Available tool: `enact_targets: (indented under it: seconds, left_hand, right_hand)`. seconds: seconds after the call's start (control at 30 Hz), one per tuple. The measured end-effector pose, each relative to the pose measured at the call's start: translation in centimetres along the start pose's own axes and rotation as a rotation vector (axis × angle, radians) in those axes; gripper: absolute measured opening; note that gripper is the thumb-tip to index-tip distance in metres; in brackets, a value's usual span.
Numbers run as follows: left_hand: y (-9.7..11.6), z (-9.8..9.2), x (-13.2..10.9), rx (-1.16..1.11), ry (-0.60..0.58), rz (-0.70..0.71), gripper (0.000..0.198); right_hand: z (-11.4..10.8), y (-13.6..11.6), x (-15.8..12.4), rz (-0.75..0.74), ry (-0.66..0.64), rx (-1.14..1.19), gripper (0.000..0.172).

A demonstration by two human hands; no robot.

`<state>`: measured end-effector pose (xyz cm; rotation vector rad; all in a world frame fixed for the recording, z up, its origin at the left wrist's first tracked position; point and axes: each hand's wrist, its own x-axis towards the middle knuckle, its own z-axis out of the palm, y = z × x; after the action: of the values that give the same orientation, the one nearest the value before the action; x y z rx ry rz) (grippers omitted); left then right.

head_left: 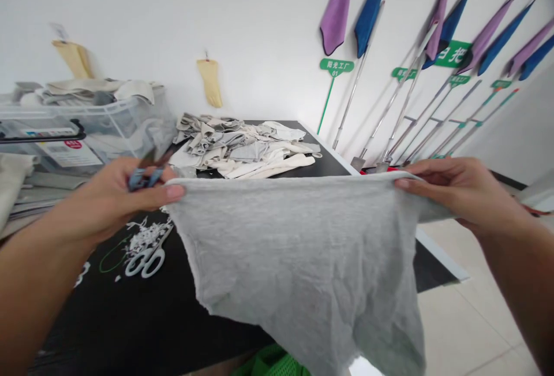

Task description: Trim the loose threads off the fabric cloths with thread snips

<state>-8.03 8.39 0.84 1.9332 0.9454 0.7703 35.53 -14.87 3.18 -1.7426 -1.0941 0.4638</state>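
Grey cloth [294, 249]: as I watch remotely, limp, creased fabric hangs before the black table [142, 330], top edge taut.
Left hand [116, 191]: pinching one corner, blue-handled snips [145, 176] held too.
Right hand [463, 191]: pinching the other end.

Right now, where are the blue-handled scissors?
In the head view, at left, the blue-handled scissors are in the left hand, beside the upper-left corner of the gray cloth.
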Motion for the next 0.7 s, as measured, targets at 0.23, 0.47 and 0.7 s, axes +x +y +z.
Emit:
enact_targets:
  seconds: [0.23, 0.47, 0.7]
  left_hand:
    - [-9.1, 7.5, 7.9, 0.153, -0.12, -0.238, 0.05]
    - [-14.2, 9.6, 6.5, 0.237, -0.159, -0.232, 0.074]
    - [-10.7, 10.5, -2.3, 0.423, -0.519, -0.006, 0.044]
  right_hand:
    - [8.3, 10.6, 10.1, -0.046, -0.156, -0.371, 0.033]
    - [14.8, 14.4, 6.7, -0.365, -0.134, -0.676, 0.05]
    - [19.8, 11.6, -3.7, -0.593, -0.556, -0.603, 0.059]
